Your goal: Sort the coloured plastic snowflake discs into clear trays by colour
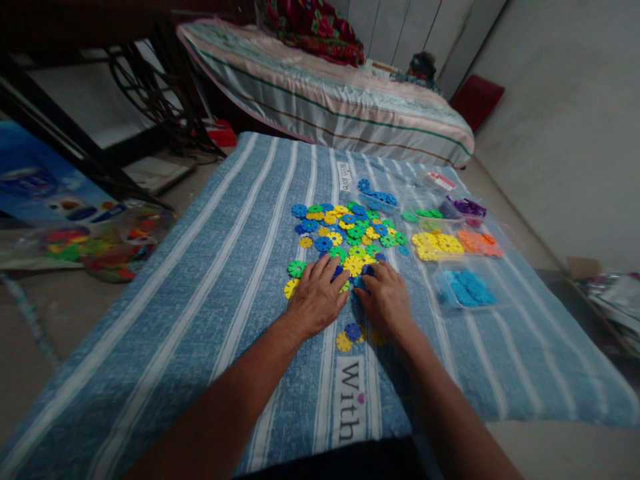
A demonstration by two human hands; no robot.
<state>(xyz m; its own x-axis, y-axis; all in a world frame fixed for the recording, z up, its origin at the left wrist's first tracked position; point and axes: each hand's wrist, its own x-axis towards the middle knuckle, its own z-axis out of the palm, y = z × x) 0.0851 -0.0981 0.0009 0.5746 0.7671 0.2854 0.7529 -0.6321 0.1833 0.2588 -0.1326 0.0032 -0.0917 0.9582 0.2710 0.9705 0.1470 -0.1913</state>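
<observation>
— Blue, yellow and green flower discs (350,233) lie in a heap on the striped blue cloth (210,280). Where are your hands?

— Your left hand (317,297) and your right hand (386,300) lie side by side at the near edge of the heap, palms down. Your fingers are spread flat on the discs and press on them. You are not gripping any.

— What is close by?

— Two loose discs (349,335) sit between your wrists. To the right are clear boxes: yellow discs (437,245), orange discs (477,241), purple discs (467,207), and light blue discs (467,288). A bed (325,93) stands behind the cloth.
</observation>
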